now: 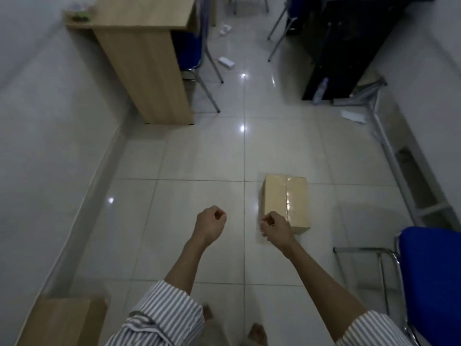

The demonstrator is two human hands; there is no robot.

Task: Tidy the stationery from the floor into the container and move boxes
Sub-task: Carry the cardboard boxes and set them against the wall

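A taped cardboard box (287,198) lies on the white tiled floor, just right of centre. My right hand (275,227) hovers above its near left corner, fingers curled, holding nothing. My left hand (210,224) is held out to the left of the box, also curled into a loose fist and empty. A second cardboard box (62,320) sits at the bottom left by the wall. Small white boxes (226,62) and white items (224,29) lie on the floor further away, near the chair legs. White paper (353,116) lies at the right.
A wooden desk (147,58) stands at the back left with a blue chair (192,48) tucked beside it. A black cabinet (344,46) with a plastic bottle (320,91) is at the back right. Another blue chair (429,283) stands close on my right. Walls run along both sides.
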